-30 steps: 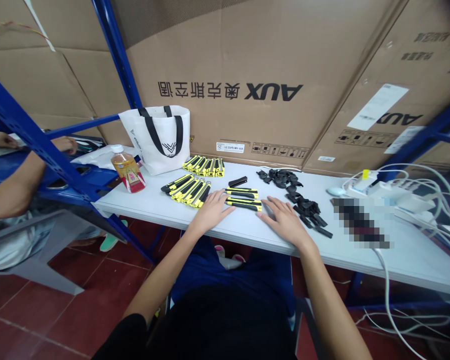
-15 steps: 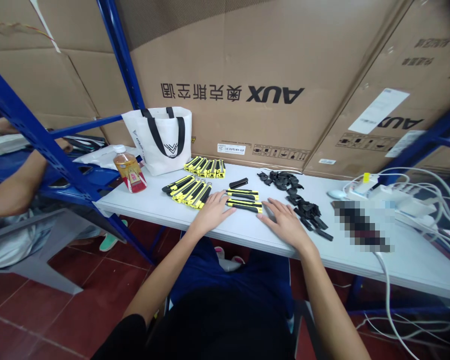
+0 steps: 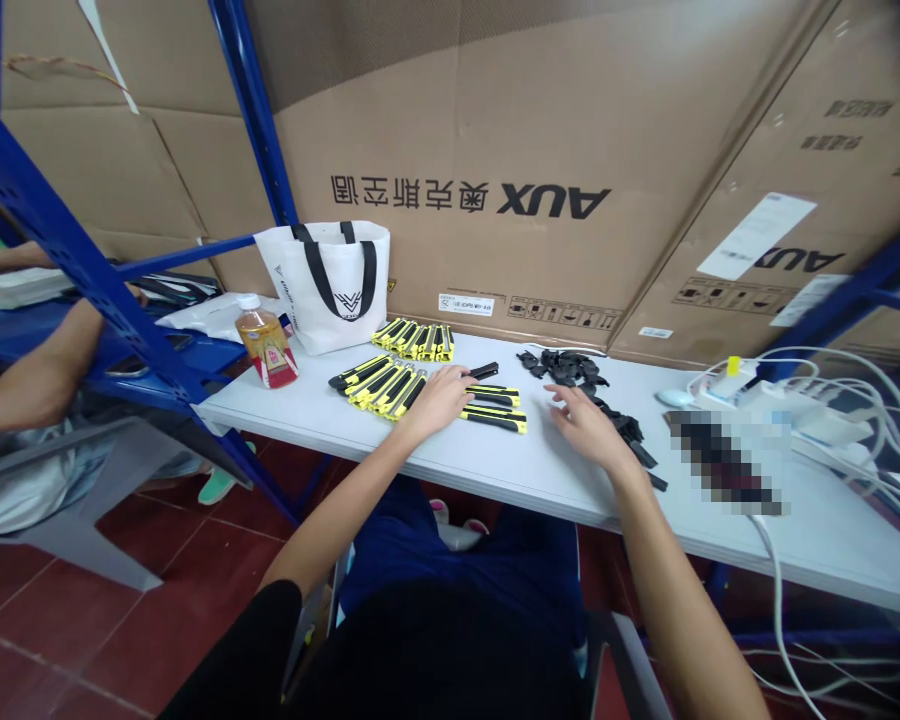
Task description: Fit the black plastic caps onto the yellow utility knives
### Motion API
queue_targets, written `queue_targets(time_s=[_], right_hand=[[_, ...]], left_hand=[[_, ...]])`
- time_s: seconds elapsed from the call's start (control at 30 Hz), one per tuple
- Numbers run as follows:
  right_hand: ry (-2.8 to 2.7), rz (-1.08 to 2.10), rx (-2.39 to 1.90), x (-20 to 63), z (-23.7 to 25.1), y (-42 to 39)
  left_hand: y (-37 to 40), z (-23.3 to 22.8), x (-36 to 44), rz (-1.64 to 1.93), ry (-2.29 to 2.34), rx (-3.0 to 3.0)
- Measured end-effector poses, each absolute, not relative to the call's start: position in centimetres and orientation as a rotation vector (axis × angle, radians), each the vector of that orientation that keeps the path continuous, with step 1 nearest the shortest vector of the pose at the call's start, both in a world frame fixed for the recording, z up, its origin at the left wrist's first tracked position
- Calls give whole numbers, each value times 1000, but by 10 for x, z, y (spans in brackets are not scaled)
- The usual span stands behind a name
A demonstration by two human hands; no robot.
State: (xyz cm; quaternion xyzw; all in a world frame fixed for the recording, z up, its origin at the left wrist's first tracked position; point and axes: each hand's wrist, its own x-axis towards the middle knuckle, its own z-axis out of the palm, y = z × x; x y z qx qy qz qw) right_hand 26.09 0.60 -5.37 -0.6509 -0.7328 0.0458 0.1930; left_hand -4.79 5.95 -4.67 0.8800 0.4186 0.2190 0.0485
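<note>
Head view: left hand (image 3: 439, 398) touching black piece (image 3: 483, 371), right hand (image 3: 586, 428) open

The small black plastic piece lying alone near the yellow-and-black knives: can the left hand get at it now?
Probably yes. The left hand lies flat beside the small black plastic piece, fingertips almost touching it, with nothing between them.

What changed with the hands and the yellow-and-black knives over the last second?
Both hands left the near table edge and reached farther in. The left hand now lies beside the fanned pile of yellow-and-black utility knives, fingertips near the small black part. The right hand lifted toward the heap of black plastic clips. Neither grips anything. The two separate knives, white tote bag and bottle stayed put.
</note>
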Motion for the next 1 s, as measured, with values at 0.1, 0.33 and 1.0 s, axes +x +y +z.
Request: queue_targets(time_s=[0.1, 0.33, 1.0], right_hand=[[-2056, -4, -2089, 239, -40, 36], [-2094, -138, -2264, 209, -33, 46], [-2180, -486, -2177, 206, -41, 23]], left_hand=[[80, -37, -33, 486, 1383, 2705], [77, -24, -27, 551, 1349, 2649], [3, -16, -90, 1113, 997, 1617]])
